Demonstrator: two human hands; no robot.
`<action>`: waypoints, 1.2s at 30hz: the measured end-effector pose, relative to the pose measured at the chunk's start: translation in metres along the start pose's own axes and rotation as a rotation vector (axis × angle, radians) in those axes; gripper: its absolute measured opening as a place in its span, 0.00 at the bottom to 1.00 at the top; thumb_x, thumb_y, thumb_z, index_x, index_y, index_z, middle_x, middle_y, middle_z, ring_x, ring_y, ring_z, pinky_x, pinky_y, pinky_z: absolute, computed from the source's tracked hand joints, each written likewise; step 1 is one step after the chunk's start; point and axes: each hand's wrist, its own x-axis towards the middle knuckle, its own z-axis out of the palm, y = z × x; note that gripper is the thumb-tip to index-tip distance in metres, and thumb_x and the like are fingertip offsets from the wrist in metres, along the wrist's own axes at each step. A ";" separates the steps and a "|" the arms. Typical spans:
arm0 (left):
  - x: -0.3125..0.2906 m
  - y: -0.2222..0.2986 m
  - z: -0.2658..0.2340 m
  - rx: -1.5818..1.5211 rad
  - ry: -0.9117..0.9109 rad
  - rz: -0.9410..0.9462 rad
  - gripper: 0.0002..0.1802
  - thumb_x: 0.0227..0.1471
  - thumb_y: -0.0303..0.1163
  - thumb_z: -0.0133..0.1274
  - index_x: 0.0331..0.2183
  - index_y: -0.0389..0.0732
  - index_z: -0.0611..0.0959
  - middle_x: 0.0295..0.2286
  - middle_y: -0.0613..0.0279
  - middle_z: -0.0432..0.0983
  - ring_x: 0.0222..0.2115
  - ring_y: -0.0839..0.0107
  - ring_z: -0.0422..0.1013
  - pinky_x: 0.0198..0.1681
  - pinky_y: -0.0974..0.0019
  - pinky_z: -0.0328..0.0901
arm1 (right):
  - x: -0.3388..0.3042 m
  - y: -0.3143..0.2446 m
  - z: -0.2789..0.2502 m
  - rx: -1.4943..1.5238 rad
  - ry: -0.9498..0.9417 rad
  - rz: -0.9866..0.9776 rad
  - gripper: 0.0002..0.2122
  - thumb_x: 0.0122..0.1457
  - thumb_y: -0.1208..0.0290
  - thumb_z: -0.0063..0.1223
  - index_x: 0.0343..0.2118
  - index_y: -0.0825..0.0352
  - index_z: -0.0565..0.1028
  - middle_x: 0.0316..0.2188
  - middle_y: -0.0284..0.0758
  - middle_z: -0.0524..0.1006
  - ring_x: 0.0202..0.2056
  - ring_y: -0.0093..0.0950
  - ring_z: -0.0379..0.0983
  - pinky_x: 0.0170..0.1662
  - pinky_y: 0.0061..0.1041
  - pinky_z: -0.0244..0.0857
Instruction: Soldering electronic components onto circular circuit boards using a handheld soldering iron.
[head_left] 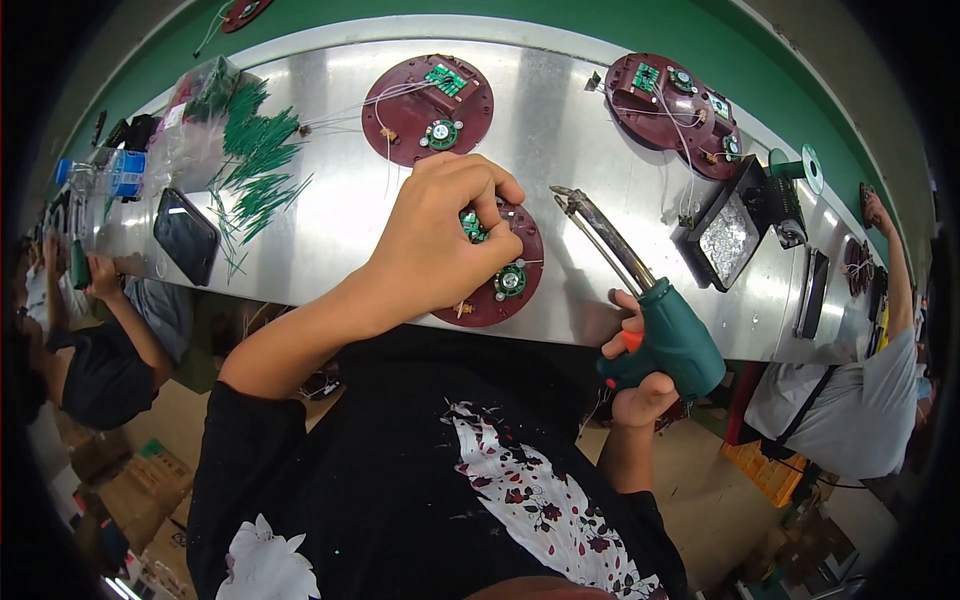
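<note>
A round maroon plastic housing lies on the metal bench before me, fitted with a small green circuit board and a green-rimmed speaker. Over this housing my left hand is bent, thumb and forefinger pinched together near the board. Whatever sits between those fingertips is hidden. My right hand grips a green soldering gun with an orange trigger. Its long dark tip points up and left, apart from the housing.
Another wired maroon housing lies beyond; more housings overlap at the far right. Cut green wires, a phone and a bottle lie left. A black tray and solder spool stand right. People work at both sides.
</note>
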 end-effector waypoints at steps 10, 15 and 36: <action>-0.004 0.024 -0.023 0.144 -0.049 0.131 0.21 0.39 0.31 0.69 0.36 0.37 0.80 0.46 0.51 0.78 0.48 0.53 0.73 0.57 0.53 0.62 | 0.001 0.007 -0.001 0.067 0.036 -0.018 0.46 0.60 0.25 0.39 0.46 0.79 0.74 0.26 0.39 0.77 0.43 0.44 0.80 0.51 0.43 0.71; -0.019 0.040 -0.038 0.462 -0.279 0.182 0.44 0.36 0.46 0.73 0.52 0.36 0.75 0.51 0.44 0.71 0.56 0.48 0.66 0.61 0.48 0.57 | 0.004 0.013 0.004 0.169 0.097 -0.089 0.45 0.62 0.27 0.41 0.49 0.80 0.73 0.32 0.42 0.78 0.36 0.38 0.80 0.46 0.38 0.73; 0.044 -0.022 -0.098 0.769 -0.008 0.165 0.50 0.48 0.56 0.68 0.64 0.40 0.67 0.56 0.42 0.68 0.56 0.47 0.67 0.55 0.47 0.67 | 0.007 0.014 0.004 0.232 0.182 -0.227 0.38 0.70 0.36 0.32 0.48 0.79 0.68 0.32 0.39 0.73 0.23 0.24 0.73 0.51 0.47 0.76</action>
